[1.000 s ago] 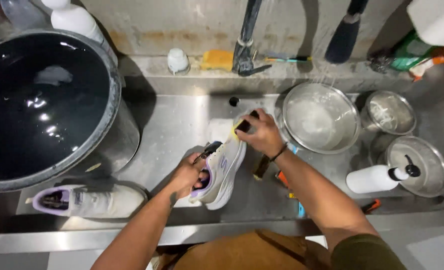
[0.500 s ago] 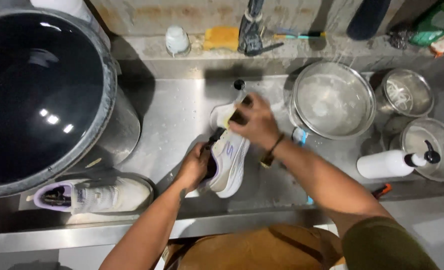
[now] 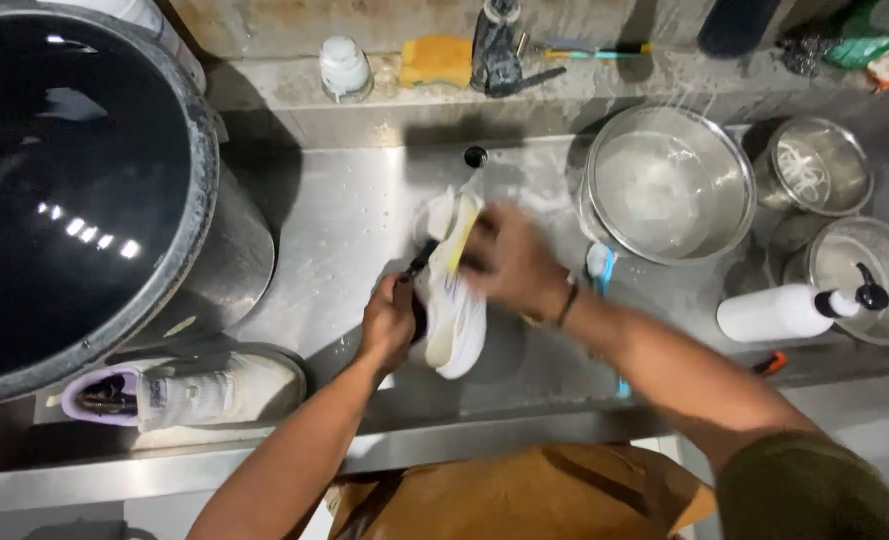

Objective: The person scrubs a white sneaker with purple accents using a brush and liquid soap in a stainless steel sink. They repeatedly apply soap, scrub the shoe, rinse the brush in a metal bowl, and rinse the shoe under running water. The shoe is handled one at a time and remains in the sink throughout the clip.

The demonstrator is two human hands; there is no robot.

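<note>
A white sneaker [image 3: 456, 318] lies on its side in the steel sink [image 3: 344, 220], sole turned to the right. My left hand [image 3: 389, 325] grips it at the dark opening near the heel. My right hand [image 3: 514, 262] is blurred with motion over the toe end, closed around a yellow brush [image 3: 457, 240] that presses on the shoe. The brush's bristles are hidden by the blur.
A second white sneaker with a purple lining [image 3: 194, 392] lies at the sink's front left. A large black tub [image 3: 204, 180] of water fills the left. To the right are steel bowls [image 3: 589, 200] [image 3: 814, 165], a white pump bottle [image 3: 774, 312] and a blue toothbrush [image 3: 600, 265]. A yellow sponge [image 3: 436, 60] and tap [image 3: 494, 50] sit on the back ledge.
My right hand has slid with the brush along the sneaker's toe end and is now blurred. My left hand still holds the sneaker, which has turned more upright in the sink.
</note>
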